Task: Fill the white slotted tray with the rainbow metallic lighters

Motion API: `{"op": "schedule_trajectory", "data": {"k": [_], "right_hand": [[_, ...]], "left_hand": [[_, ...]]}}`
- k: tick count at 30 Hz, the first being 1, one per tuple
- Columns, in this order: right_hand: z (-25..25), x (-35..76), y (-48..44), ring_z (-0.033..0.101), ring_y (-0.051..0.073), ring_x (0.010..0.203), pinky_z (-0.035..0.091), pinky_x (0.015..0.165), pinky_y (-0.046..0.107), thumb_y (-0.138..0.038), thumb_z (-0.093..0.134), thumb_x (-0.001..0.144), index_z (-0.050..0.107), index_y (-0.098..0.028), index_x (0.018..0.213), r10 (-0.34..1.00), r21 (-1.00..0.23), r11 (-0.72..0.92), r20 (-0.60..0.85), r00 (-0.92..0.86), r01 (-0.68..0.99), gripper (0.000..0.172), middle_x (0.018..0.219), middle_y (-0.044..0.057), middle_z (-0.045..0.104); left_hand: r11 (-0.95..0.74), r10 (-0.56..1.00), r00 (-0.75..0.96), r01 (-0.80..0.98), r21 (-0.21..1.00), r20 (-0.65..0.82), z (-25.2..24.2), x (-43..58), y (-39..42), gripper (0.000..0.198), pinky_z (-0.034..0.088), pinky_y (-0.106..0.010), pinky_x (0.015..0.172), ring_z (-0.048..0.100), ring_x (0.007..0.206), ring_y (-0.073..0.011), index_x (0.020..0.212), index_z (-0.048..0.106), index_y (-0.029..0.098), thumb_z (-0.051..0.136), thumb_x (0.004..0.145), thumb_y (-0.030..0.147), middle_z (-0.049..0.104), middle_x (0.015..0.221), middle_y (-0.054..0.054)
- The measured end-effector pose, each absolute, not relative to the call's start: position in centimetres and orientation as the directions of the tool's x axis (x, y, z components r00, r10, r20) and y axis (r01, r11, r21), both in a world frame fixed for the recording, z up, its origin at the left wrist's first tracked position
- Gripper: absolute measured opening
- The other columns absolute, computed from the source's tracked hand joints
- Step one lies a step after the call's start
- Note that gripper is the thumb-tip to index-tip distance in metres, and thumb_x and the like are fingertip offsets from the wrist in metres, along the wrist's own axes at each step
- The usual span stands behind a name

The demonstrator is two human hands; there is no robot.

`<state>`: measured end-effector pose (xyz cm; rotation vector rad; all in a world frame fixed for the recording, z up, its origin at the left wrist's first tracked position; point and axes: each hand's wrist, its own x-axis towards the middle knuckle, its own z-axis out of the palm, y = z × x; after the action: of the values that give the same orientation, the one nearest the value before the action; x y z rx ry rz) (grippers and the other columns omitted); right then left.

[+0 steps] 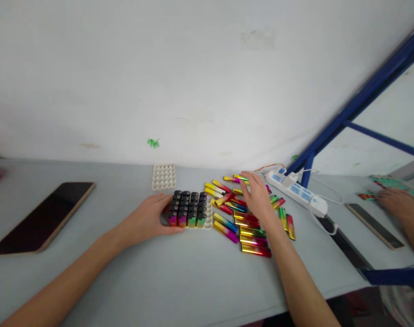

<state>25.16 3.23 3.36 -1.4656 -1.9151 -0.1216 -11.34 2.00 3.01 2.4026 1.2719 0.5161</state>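
Observation:
A block of black-topped lighters [187, 208], with shiny pink and green bodies, stands upright in rows in a white dimpled tray [209, 217]. One column of the tray's hollows shows at its right side. My left hand [155, 215] curves round the left side of this block, thumb at the front corner, fingers partly hidden behind the lighters. To the right lies a loose heap of shiny metallic lighter sleeves [247, 218] in yellow, red, green, blue and purple. My right hand [256, 193] reaches over the heap's far part, thumb and fingers apart around a yellow-green sleeve [240, 177].
Another white dimpled tray [164, 176] lies near the wall. A dark tablet-like slab [43, 217] is at left. Right of the heap are a white power strip [297, 191] with cables and a blue metal frame [329, 129]. Beyond it shows another person's hand [397, 203].

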Motion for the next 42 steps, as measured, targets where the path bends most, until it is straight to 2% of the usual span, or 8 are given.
{"op": "schedule_trajectory", "data": {"k": [2,4,7,14,20,26,33,42], "right_hand": [[2.7,26.7,5.2,0.058,0.033,0.146,0.044,0.126,0.051,-0.022,0.049,0.108,0.066,-0.013,0.144,0.873,-0.291,0.251,0.480,-0.087,0.923,0.041,0.153,0.022,0.065],[2.2,27.4,6.6,0.057,0.033,0.148,0.043,0.126,0.051,-0.020,0.050,0.107,0.064,-0.012,0.148,0.947,-0.233,0.152,0.314,-0.073,0.960,0.044,0.156,0.022,0.063],[2.0,27.5,7.3,0.066,0.031,0.136,0.048,0.119,0.047,-0.019,0.051,0.108,0.068,-0.017,0.143,0.983,-0.182,0.110,0.166,-0.080,0.977,0.040,0.145,0.019,0.073],[3.5,27.6,6.3,0.074,0.028,0.107,0.054,0.097,0.038,-0.027,0.071,0.102,0.073,-0.017,0.128,0.988,-0.200,0.146,0.077,-0.133,0.969,0.028,0.115,0.015,0.079],[3.7,27.7,5.3,0.073,0.024,0.097,0.053,0.091,0.034,-0.027,0.077,0.098,0.075,-0.018,0.127,0.982,-0.280,0.189,0.076,-0.174,0.941,0.030,0.104,0.009,0.079],[2.9,27.8,4.9,0.076,0.028,0.104,0.055,0.101,0.041,-0.029,0.075,0.099,0.079,-0.017,0.127,0.975,-0.255,0.206,0.133,-0.177,0.945,0.030,0.120,0.015,0.081],[2.2,27.4,4.6,0.076,0.030,0.108,0.057,0.099,0.043,-0.032,0.075,0.101,0.080,-0.020,0.125,0.964,-0.249,0.222,0.202,-0.174,0.943,0.028,0.115,0.014,0.082],[2.9,26.9,4.1,0.077,0.027,0.093,0.061,0.091,0.041,-0.036,0.078,0.098,0.083,-0.021,0.120,0.942,-0.347,0.291,0.269,-0.203,0.891,0.027,0.107,0.011,0.081]], "left_hand": [[-0.522,0.840,0.522,0.705,0.480,0.148,3.1,-11.3,2.0,0.052,0.055,-0.043,0.094,0.071,0.099,-0.0321,0.091,0.065,0.021,0.086,0.073,0.065,0.076,0.102,-0.009],[-0.524,0.839,0.523,0.705,0.478,0.149,3.0,-11.3,2.0,0.053,0.055,-0.043,0.092,0.071,0.098,-0.0323,0.091,0.065,0.021,0.086,0.073,0.066,0.076,0.102,-0.009],[-0.520,0.840,0.524,0.705,0.482,0.141,2.8,-11.4,2.1,0.053,0.055,-0.044,0.093,0.071,0.100,-0.0329,0.093,0.066,0.021,0.086,0.073,0.066,0.077,0.104,-0.010],[-0.520,0.841,0.519,0.702,0.486,0.150,2.8,-11.3,2.0,0.054,0.056,-0.045,0.097,0.072,0.105,-0.0344,0.097,0.068,0.021,0.087,0.072,0.066,0.077,0.107,-0.009],[-0.537,0.833,0.525,0.695,0.478,0.173,3.1,-11.3,1.8,0.053,0.057,-0.043,0.097,0.073,0.102,-0.0327,0.097,0.068,0.023,0.088,0.072,0.065,0.078,0.105,-0.007],[-0.538,0.831,0.529,0.684,0.492,0.173,3.3,-11.2,1.7,0.053,0.058,-0.047,0.097,0.073,0.104,-0.0344,0.099,0.068,0.021,0.088,0.074,0.064,0.078,0.107,-0.010],[-0.523,0.835,0.532,0.686,0.506,0.141,3.3,-11.2,1.7,0.050,0.056,-0.048,0.096,0.072,0.105,-0.0345,0.097,0.068,0.022,0.087,0.074,0.062,0.077,0.108,-0.010],[-0.527,0.835,0.529,0.687,0.500,0.153,2.9,-11.3,1.7,0.051,0.056,-0.045,0.096,0.072,0.104,-0.0332,0.097,0.068,0.024,0.088,0.074,0.065,0.077,0.107,-0.010]]}}
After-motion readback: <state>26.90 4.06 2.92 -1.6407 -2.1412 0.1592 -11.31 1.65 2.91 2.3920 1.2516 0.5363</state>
